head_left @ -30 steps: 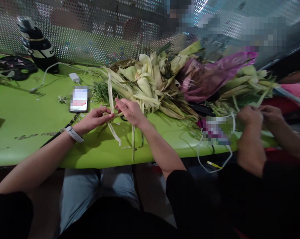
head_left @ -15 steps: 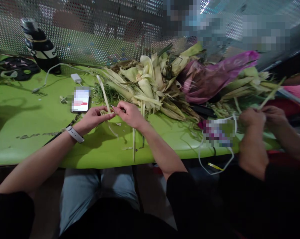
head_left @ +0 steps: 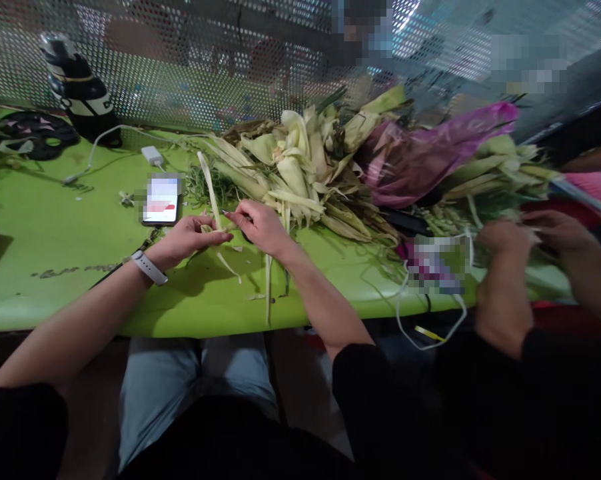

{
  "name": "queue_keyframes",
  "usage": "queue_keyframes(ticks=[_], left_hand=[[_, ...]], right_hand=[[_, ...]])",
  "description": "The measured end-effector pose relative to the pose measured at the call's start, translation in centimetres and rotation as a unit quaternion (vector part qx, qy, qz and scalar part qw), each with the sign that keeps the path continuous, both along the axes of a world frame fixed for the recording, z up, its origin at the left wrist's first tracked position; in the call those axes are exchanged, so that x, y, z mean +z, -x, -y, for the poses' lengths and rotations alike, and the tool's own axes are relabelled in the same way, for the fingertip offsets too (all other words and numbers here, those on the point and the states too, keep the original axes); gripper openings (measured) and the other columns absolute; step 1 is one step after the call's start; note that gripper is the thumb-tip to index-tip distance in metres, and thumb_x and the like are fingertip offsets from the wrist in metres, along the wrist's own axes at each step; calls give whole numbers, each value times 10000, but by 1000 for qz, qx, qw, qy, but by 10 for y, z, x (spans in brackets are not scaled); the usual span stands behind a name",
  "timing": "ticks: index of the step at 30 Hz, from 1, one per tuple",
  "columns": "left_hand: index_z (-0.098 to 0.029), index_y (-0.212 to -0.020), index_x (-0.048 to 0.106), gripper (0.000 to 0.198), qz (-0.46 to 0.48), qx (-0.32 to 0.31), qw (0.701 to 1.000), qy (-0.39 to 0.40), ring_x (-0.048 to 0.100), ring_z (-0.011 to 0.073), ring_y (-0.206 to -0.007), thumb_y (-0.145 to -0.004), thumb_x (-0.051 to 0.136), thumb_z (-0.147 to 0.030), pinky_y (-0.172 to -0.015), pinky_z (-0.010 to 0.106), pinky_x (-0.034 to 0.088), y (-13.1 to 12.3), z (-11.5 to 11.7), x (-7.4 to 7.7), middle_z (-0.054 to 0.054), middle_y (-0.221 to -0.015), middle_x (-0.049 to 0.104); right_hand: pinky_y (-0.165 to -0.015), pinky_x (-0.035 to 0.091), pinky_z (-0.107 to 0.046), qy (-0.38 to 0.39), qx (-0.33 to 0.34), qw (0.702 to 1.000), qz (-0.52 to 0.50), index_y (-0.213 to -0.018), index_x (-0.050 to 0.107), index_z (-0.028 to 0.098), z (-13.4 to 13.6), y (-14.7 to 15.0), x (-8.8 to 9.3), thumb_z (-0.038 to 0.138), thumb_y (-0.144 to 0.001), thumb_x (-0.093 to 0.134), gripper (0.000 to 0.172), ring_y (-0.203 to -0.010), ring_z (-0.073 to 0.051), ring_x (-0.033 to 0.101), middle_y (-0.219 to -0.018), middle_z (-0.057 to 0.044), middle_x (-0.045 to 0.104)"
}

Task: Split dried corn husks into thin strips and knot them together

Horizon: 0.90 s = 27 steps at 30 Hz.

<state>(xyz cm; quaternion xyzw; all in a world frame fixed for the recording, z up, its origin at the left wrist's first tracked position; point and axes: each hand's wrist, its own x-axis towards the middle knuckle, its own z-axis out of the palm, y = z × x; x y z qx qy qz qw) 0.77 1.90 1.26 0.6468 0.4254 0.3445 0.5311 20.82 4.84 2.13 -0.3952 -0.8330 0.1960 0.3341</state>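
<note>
My left hand (head_left: 190, 239) is closed on a pale strip of corn husk (head_left: 209, 185), which rises upright past the fingers. Its thumb points right. A thin strand (head_left: 229, 267) hangs below that hand. Just to the right, my right hand (head_left: 258, 225) is closed around a small metal-tipped tool (head_left: 225, 212); its grip is mostly hidden, so the exact kind does not show. A heap of corn husks (head_left: 295, 167) lies behind my hands, with thin green leaves (head_left: 211, 185) at its left side.
A lit phone (head_left: 161, 201) lies left of my hands, below a white charger (head_left: 152, 157). A dark bottle (head_left: 83, 93) stands at the back left. A purple plastic bag (head_left: 410, 160) covers part of the husks. Another person's hands (head_left: 505, 237) work at the right.
My right hand has drawn slightly up and away from my left fingers, opening a small gap. At the right, the other person's long strip no longer sticks up.
</note>
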Motion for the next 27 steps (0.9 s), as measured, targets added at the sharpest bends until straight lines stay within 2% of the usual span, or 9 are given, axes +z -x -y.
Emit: queue_keyframes(ticks=[6, 9, 11, 13, 16, 18, 22, 27], left_hand=[[-148, -725, 681, 275, -11, 26, 1000, -8, 302, 44, -404, -739, 780, -404, -399, 240, 148, 0, 2, 4, -28, -504, 497], [-149, -764, 683, 286, -3, 49, 999, 9, 293, 40, -402, -748, 772, -421, -400, 231, 146, -1, 2, 1, -42, -500, 481], [-155, -769, 672, 294, 16, 80, 997, 11, 307, 41, -401, -758, 763, -435, -399, 221, 168, -1, 0, -1, -53, -490, 461], [-160, -759, 662, 300, 41, 103, 994, 6, 332, 45, -400, -762, 760, -443, -396, 215, 195, -1, -2, -3, -56, -478, 458], [-160, -767, 671, 285, 72, 107, 992, 5, 386, 49, -415, -716, 810, -404, -396, 209, 230, 0, -4, -3, -43, -490, 509], [-158, -775, 684, 277, 78, 105, 991, 8, 403, 47, -421, -686, 838, -370, -394, 205, 237, 0, -4, -3, -35, -498, 534], [-149, -802, 713, 289, 61, 78, 995, 31, 397, 44, -392, -747, 784, -423, -372, 204, 219, 3, -4, -2, -21, -487, 551], [-137, -742, 702, 306, 40, 85, 995, 27, 390, 40, -386, -724, 797, -427, -361, 200, 219, 5, -5, 1, -14, -495, 562]], right_hand=[[-650, 362, -295, -40, -28, 999, 19, -742, 510, 197, -7, -10, 3, 664, -940, 367, 527, -671, -152, 503, -705, -15, 543], [-800, 410, -350, -135, -69, 988, 3, -797, 557, 198, -4, -8, 3, 654, -942, 373, 513, -870, -210, 558, -865, -76, 600], [-885, 401, -391, -177, -88, 980, -5, -825, 580, 198, 1, -5, 4, 642, -940, 402, 491, -979, -237, 548, -945, -98, 611], [-855, 411, -386, -148, -49, 988, 22, -809, 589, 191, 6, -3, 5, 629, -940, 423, 487, -924, -224, 554, -897, -85, 618], [-698, 400, -313, -21, 61, 994, 84, -804, 600, 170, 11, 0, 5, 600, -947, 448, 478, -736, -165, 541, -788, -47, 620], [-642, 367, -282, 37, 98, 990, 91, -842, 610, 165, 11, 1, 5, 537, -967, 465, 418, -684, -140, 525, -785, -36, 629], [-637, 353, -266, 65, 112, 989, 65, -839, 595, 166, 9, 1, 4, 416, -981, 493, 305, -679, -130, 528, -791, -31, 627], [-634, 348, -269, 75, 100, 990, 63, -831, 597, 162, 6, -4, 8, 484, -965, 495, 363, -659, -132, 520, -754, -31, 624]])
